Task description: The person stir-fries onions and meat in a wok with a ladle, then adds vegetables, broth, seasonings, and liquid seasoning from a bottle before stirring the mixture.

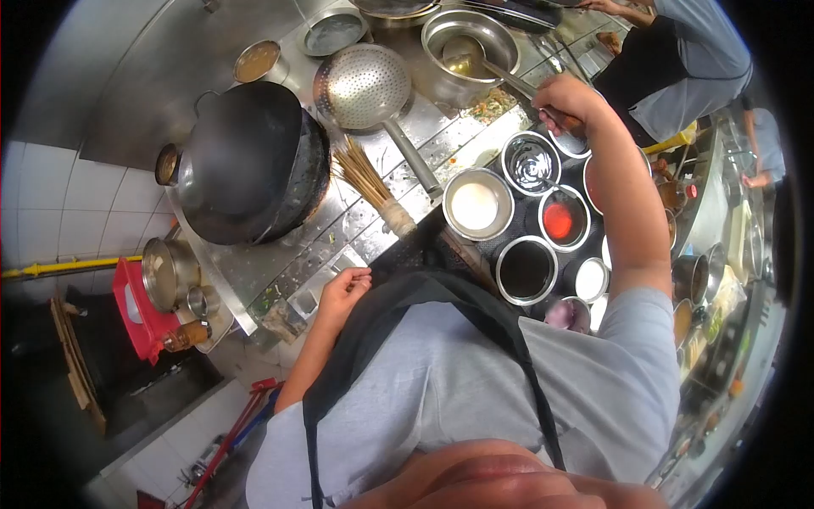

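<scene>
My right hand is wrapped round the handle of a long ladle. The ladle's bowl rests inside a wide steel bowl holding yellowish liquid. Below that hand stand several round seasoning containers, among them one with dark liquid, one with red contents and one with white contents. My left hand hangs beside my apron at the counter's front edge, fingers curled in with nothing visible in them. Nearest to it on the counter is a bamboo brush.
A large black wok sits on the left. A perforated strainer lies at the centre, its handle pointing toward me. A pot and a red plastic container stand lower left. Another person is at the upper right.
</scene>
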Demonstrator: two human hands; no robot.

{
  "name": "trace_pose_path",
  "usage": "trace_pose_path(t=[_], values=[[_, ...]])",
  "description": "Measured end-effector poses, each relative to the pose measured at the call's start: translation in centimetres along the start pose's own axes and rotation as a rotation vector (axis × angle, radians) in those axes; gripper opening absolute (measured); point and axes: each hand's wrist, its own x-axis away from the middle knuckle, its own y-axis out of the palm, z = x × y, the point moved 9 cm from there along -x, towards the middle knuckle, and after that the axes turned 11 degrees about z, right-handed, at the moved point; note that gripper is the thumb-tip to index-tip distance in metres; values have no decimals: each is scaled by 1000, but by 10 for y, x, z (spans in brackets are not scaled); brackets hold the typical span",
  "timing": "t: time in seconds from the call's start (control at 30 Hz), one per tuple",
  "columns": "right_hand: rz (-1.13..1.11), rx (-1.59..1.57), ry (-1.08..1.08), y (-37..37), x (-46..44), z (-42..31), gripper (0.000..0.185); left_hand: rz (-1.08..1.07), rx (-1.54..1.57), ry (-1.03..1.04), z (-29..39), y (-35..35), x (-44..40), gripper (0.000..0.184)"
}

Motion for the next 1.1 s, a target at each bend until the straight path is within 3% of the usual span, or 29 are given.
trace_pose_path(t=[0.07,0.17,0.3,0.37,0.5,0.53,0.57,0.63,0.7,0.77,0.83,0.87,0.9,0.97,1.03,1.1], values=[[23,-336,69,-5,15,3,14,3,7,-11,4,-2,3,28],[87,-548,160,-19,28,14,15,2,10,20,15,9,-11,28],[57,-586,88,-14,71,11,9,-23,25,-21,10,8,-11,27],[176,-612,90,-12,99,4,10,-53,-19,-7,6,3,-13,26],[301,-705,108,-4,139,6,28,-58,-39,21,10,-7,-13,26],[206,-677,29,-1,143,1,40,4,-215,253,37,-13,-11,24],[268,-667,50,-4,155,4,42,90,-389,469,58,-19,-7,23],[405,-657,66,5,166,12,39,300,-469,645,65,-46,-9,21],[215,-726,-57,22,166,12,25,552,-653,787,120,-78,8,19],[123,-725,-97,44,175,-1,35,755,-570,920,135,-115,9,20],[144,-707,-55,71,193,-26,46,889,-605,923,131,-140,0,21],[42,-745,-121,90,194,-37,52,990,-640,948,129,-150,0,23],[83,-731,-106,100,204,-52,53,999,-630,942,125,-149,-4,23],[-31,-734,-180,142,202,-77,51,797,-603,833,104,-148,-32,26],[-130,-592,-192,184,200,-98,51,837,-597,901,105,-150,-35,20],[-98,-304,-314,221,198,-119,54,888,-679,802,92,-158,-47,12]])
